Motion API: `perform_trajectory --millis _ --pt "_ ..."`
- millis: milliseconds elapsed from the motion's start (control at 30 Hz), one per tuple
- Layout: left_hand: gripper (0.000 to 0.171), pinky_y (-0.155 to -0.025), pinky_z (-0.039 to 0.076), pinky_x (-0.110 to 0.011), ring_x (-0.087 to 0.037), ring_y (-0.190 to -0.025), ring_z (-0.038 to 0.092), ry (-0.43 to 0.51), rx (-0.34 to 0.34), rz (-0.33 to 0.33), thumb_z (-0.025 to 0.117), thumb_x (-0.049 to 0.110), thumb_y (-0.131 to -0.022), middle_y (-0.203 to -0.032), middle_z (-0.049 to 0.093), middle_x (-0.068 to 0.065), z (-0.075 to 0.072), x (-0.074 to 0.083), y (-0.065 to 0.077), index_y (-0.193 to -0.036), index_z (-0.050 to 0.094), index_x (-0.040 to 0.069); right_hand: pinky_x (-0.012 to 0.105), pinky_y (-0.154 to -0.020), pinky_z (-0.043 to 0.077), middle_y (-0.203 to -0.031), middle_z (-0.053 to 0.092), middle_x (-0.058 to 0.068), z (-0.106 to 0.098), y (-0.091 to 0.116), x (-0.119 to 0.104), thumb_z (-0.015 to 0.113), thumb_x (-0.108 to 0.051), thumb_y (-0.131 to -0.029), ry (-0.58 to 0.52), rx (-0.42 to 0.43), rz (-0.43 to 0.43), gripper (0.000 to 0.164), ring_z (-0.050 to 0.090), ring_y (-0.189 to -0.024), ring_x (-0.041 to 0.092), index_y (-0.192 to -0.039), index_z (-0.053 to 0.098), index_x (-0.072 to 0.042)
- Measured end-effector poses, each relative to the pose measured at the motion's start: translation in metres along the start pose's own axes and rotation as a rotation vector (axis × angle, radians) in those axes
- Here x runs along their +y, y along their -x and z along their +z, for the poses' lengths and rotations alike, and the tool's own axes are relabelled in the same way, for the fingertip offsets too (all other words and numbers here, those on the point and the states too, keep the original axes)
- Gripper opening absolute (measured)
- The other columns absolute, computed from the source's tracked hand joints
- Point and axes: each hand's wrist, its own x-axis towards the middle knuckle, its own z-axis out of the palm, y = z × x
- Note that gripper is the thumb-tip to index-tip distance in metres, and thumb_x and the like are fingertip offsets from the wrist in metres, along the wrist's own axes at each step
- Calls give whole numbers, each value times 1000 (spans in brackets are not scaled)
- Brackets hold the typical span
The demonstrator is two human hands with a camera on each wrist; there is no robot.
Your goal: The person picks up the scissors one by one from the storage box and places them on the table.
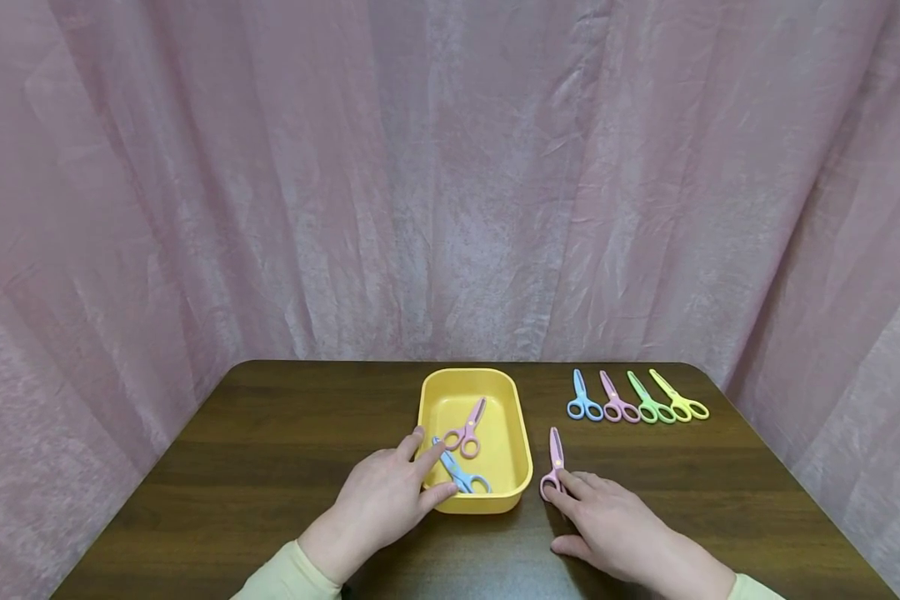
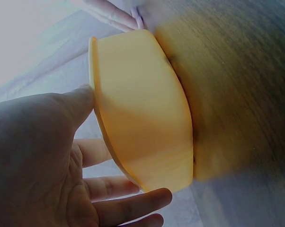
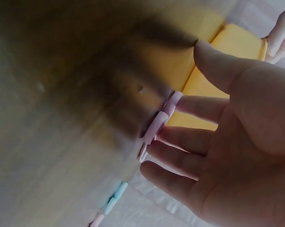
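Note:
My left hand (image 1: 382, 500) rests at the near left corner of a yellow plastic tray (image 1: 512, 454), fingers spread over its rim. In the left wrist view the thumb touches the rim of the tray (image 2: 138, 104). Inside lie pink scissors (image 1: 477, 417) and, partly under my left fingers, blue scissors (image 1: 459, 475). Just right of the tray, another pair of pink scissors (image 1: 557, 450) lies on the table, blades pointing away. Straight fingertips of my right hand (image 1: 618, 525) touch its handle loops, and the thumb stands apart; the right wrist view shows the pink handles (image 3: 156, 126) at the fingertips.
At the back right of the dark wooden table (image 1: 307, 433) several scissors lie in a row: blue (image 1: 580, 392), pink (image 1: 613, 396), green (image 1: 642, 396) and yellow (image 1: 671, 396). Pink curtains (image 1: 450, 183) hang behind and beside the table.

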Motion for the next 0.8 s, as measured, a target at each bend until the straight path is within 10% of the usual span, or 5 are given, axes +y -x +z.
perform_trajectory --millis 800 --pt "60 -89 62 -48 -35 -96 79 -5 -12 -2 65 61 -107 -144 67 -24 2 -1 0 -148 72 19 60 -111 51 -148 63 31 8 -50 25 77 -56 -100 -63 -111 58 76 63 -134 50 -144 68 4"
